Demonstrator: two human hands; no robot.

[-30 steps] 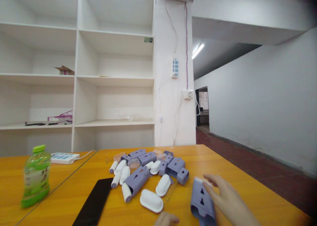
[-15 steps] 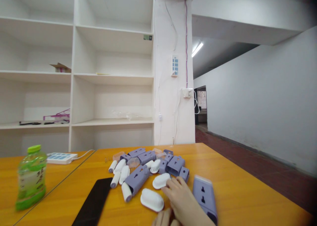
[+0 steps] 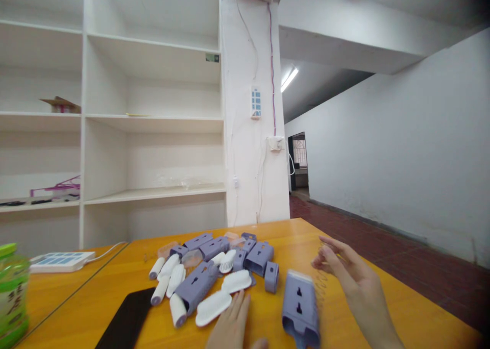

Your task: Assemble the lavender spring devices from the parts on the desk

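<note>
I hold a thin wire spring (image 3: 320,272) pinched in my right hand (image 3: 350,277), just right of the purple housing (image 3: 300,305) on the tabletop (image 3: 383,298). My left hand (image 3: 229,326) lies flat and empty, left of the housing (I'd grip the coil lightly).

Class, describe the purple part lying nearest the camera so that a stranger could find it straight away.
On the orange table, look in front of the heap of purple and white parts. The purple casing lies alone between the left hand and right hand, the only one showing two dark slots.
</note>
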